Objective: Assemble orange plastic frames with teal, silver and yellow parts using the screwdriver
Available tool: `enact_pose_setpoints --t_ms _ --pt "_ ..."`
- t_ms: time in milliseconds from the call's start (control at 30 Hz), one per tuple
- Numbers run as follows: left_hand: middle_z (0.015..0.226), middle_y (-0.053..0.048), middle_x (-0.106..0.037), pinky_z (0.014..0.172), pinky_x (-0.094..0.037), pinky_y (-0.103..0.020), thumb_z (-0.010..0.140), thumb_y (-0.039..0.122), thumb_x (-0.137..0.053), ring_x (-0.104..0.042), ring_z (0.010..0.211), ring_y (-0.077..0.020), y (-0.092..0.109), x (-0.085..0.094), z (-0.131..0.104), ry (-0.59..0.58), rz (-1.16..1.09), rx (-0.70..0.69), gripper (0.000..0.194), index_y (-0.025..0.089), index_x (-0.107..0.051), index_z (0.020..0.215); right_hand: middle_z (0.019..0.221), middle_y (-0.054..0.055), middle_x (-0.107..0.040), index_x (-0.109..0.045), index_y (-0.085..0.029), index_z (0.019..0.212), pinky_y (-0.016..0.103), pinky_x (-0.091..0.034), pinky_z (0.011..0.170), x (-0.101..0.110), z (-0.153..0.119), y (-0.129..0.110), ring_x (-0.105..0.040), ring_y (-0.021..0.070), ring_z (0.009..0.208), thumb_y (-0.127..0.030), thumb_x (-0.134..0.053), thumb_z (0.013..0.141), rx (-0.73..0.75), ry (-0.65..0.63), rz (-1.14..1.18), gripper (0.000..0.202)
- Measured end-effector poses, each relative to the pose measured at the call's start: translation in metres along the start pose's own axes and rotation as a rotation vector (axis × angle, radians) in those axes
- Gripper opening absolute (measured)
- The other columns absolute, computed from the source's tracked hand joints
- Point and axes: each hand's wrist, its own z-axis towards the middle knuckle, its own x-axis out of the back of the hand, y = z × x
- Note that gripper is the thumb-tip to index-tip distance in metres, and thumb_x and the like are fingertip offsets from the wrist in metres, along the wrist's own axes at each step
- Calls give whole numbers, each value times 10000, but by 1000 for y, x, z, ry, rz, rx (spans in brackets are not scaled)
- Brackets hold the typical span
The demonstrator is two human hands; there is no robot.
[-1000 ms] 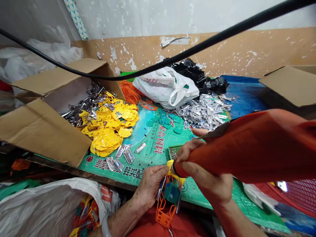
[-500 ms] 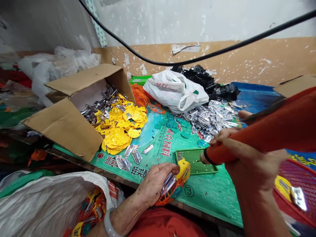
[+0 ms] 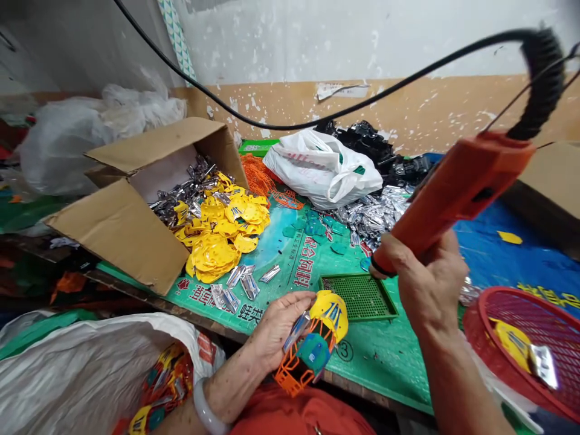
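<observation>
My left hand (image 3: pixel 283 326) is closed on a plastic toy part (image 3: pixel 312 344) near the table's front edge. It has an orange lattice frame, a yellow shell on top, a teal piece and silver side pieces. My right hand (image 3: pixel 430 284) grips an orange electric screwdriver (image 3: pixel 457 187), its black cord rising from the upper end. The tool's tip points down left above a green perforated tray (image 3: pixel 357 296) holding tiny screw-like bits at its far left corner. A gap separates the tip from the toy part.
A tipped cardboard box (image 3: pixel 131 235) spills yellow shells (image 3: pixel 217 257). Loose silver pieces (image 3: pixel 247 281) lie before it. Behind are a white plastic bag (image 3: pixel 321 166) and black parts (image 3: pixel 362 142). A red basket (image 3: pixel 484 350) stands right; a white sack (image 3: pixel 113 350) lies lower left. A black cable (image 3: pixel 290 127) hangs across.
My right hand has tilted the screwdriver more upright, so its body and cord now show. My left hand has turned the toy part, bringing its yellow shell and teal piece into fuller view.
</observation>
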Motion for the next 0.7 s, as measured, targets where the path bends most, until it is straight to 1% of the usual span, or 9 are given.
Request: enact_pose_setpoints --t_ms 100,167,200,267,367,467,567,633,700 --pt "806 -73 -746 628 -540 -279 583 331 -880 -678 655 -178 2 -1 1 -15 -36 -13 396 126 -728 886 1344 109 -444 -414 -279 1406 451 -466 912 6 -19 -1 -483 292 1187 -364 -727 764 197 76 -98 719" --pt "772 -57 -744 645 -543 -278 575 309 -887 -679 646 -173 4 -2 0 -25 -69 -36 365 134 -728 853 1308 104 -484 -475 -280 1358 463 -466 920 12 -34 3 -482 288 1183 -339 -713 779 240 43 -103 629" --pt "756 -48 -742 639 -541 -270 566 298 -893 -673 632 -164 5 -3 0 -32 -81 -45 353 136 -729 834 1240 97 -545 -544 -271 1286 458 -482 894 14 -40 6 -525 276 1126 -352 -691 796 181 -44 -72 519" --pt "751 -42 -742 611 -535 -256 559 286 -897 -663 609 -152 7 -4 0 -54 -94 -41 348 138 -731 826 1120 94 -639 -629 -242 1165 439 -513 840 17 -49 11 -596 258 1021 -410 -654 816 -80 -317 22 388" --pt "739 -42 -743 581 -520 -230 578 277 -890 -656 603 -141 7 -4 1 -68 -94 -12 341 138 -732 846 1035 105 -701 -650 -189 1165 361 -533 717 15 -53 14 -642 231 899 -453 -677 782 -448 -717 187 466" --pt "716 -50 -738 557 -503 -218 620 272 -866 -642 579 -134 5 -2 1 -74 -82 -1 320 125 -732 870 880 67 -706 -678 -162 1134 242 -431 521 10 -53 14 -579 138 662 -410 -705 767 -564 -944 353 444" --pt "748 -68 -741 601 -513 -227 692 313 -821 -647 625 -141 5 2 -3 -72 -79 -2 285 105 -735 866 734 28 -657 -718 -146 1019 198 -311 428 5 -53 14 -447 73 513 -409 -727 747 -628 -921 431 379" --pt "798 -84 -745 667 -524 -235 758 398 -762 -660 709 -153 8 6 -7 -89 -66 -7 318 98 -739 861 707 22 -641 -724 -143 973 194 -301 410 1 -54 14 -422 66 490 -420 -751 716 -645 -840 432 379" --pt "877 -100 -743 711 -527 -244 803 460 -704 -662 769 -161 11 10 -13 -169 -32 -17 383 98 -739 922 692 27 -640 -727 -138 938 198 -315 403 -1 -55 13 -432 75 488 -428 -768 687 -646 -790 424 386"
